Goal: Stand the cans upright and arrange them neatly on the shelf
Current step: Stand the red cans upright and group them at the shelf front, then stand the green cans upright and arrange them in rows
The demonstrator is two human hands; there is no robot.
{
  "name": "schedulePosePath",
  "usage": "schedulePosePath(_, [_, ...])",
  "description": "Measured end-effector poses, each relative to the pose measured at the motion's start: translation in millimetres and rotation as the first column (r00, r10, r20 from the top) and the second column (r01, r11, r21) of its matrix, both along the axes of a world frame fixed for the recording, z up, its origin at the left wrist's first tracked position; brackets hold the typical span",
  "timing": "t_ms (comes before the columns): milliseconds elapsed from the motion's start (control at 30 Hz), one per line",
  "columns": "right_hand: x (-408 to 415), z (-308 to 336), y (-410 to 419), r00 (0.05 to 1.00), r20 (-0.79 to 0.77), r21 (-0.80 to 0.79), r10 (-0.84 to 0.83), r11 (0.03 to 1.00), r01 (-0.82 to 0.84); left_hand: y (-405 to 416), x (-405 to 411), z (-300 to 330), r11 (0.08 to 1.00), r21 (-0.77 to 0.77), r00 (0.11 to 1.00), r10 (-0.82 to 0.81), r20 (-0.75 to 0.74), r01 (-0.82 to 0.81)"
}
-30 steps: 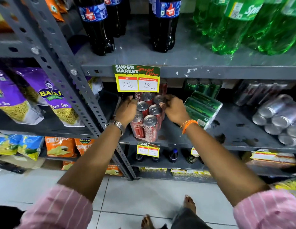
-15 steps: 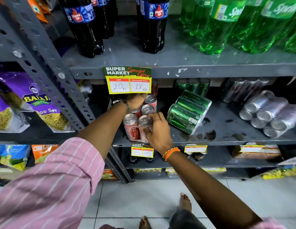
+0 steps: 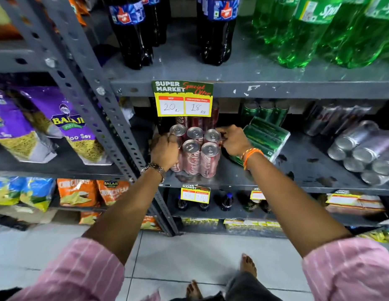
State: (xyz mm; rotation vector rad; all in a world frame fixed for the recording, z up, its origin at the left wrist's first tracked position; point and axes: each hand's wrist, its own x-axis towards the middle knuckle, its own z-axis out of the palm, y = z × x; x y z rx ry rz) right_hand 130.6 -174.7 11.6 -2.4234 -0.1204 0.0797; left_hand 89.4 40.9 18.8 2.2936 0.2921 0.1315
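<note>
Red cans (image 3: 199,158) upright, silver-topped, clustered

A shop is shown: grey metal shelves (image 3: 254,88) are stocked with bottles (image 3: 215,29), cans (image 3: 208,159) and snack bags (image 3: 78,131), and price tags (image 3: 183,98) marked "SUPER MARKET" are hung on shelf edges.

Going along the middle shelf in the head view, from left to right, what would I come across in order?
Purple snack bags → left hand → upright red cans → right hand → green cans lying on their sides → silver cans lying on their sides.
</note>
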Motion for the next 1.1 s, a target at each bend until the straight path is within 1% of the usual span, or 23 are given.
schedulePosePath(67, [11.1, 0.7, -3.5, 0.998, -0.032, 0.001, 0.048, 0.999, -0.048, -4.1, -13.8, -3.0, 0.998, -0.037, 0.998, 0.055, 0.045, -0.053])
schedulePosePath(167, [22.2, -2.1, -4.3, 0.992, -0.085, -0.083, 0.089, 0.992, -0.096, -6.5, -28.0, -8.0, 0.992, -0.095, 0.992, 0.095, 0.084, -0.087])
schedulePosePath(300, [25.4, -1.3, -2.8, 0.984, -0.112, -0.035, 0.136, 0.989, -0.141, -2.7, -36.0, -13.9, 0.988, -0.124, 0.989, 0.104, 0.105, -0.091])
schedulePosePath(400, [26.0, -2.8, -4.4, 0.983, -0.129, -0.001, 0.13, 0.991, -0.131, -3.2, -36.5, -15.5, 0.988, -0.14, 0.995, 0.075, 0.067, -0.065])
schedulePosePath(500, [25.8, -4.3, -3.9, 0.982, -0.142, -0.003, 0.126, 0.992, -0.127, -4.6, -32.8, -13.7, 0.987, -0.152, 0.998, 0.053, 0.044, -0.046])
schedulePosePath(633, [25.0, -1.2, -2.6, 0.985, -0.131, -0.003, 0.116, 0.993, -0.118, -2.5, -30.3, -16.0, 0.977, -0.2, 0.997, 0.078, 0.017, -0.073])
schedulePosePath(733, [18.3, 2.4, -7.0, 0.979, -0.153, 0.045, 0.138, 0.99, -0.133, -3.6, -31.4, -17.2, 0.979, -0.201, 0.999, 0.031, -0.033, -0.037])
schedulePosePath(800, [13.3, 5.3, -17.3, 0.985, -0.132, 0.107, 0.109, 0.99, -0.095, -8.7, -37.2, -14.2, 0.987, -0.157, 0.998, 0.037, -0.051, -0.045])
schedulePosePath(833, [11.1, 7.3, -26.4, 0.993, -0.095, 0.138, 0.064, 0.989, -0.051, -13.1, -41.2, -11.4, 0.989, -0.134, 0.998, 0.055, -0.017, -0.057])
schedulePosePath(933, [4.8, 13.6, -67.3, 0.989, 0.05, 0.2, -0.136, 0.972, 0.124, -35.8, -56.6, 1.8, 0.993, -0.111, 0.98, 0.07, 0.187, -0.05])
schedulePosePath(1000, [1.2, 15.8, -98.7, 0.954, 0.127, 0.2, -0.273, 0.949, 0.245, -57.6, -64.9, 10.4, 0.997, -0.072, 0.949, 0.011, 0.315, 0.012])
schedulePosePath(1033, [1.0, 16.0, -114.1, 0.932, 0.139, 0.194, -0.335, 0.932, 0.306, -70.7, -68.1, 14.5, 0.997, -0.055, 0.928, -0.03, 0.372, 0.054])
schedulePosePath(1100, [5.3, 15.9, -145.4, 0.908, 0.116, 0.151, -0.402, 0.911, 0.384, -98.8, -70.1, 20.0, 0.982, -0.088, 0.883, -0.108, 0.457, 0.165])
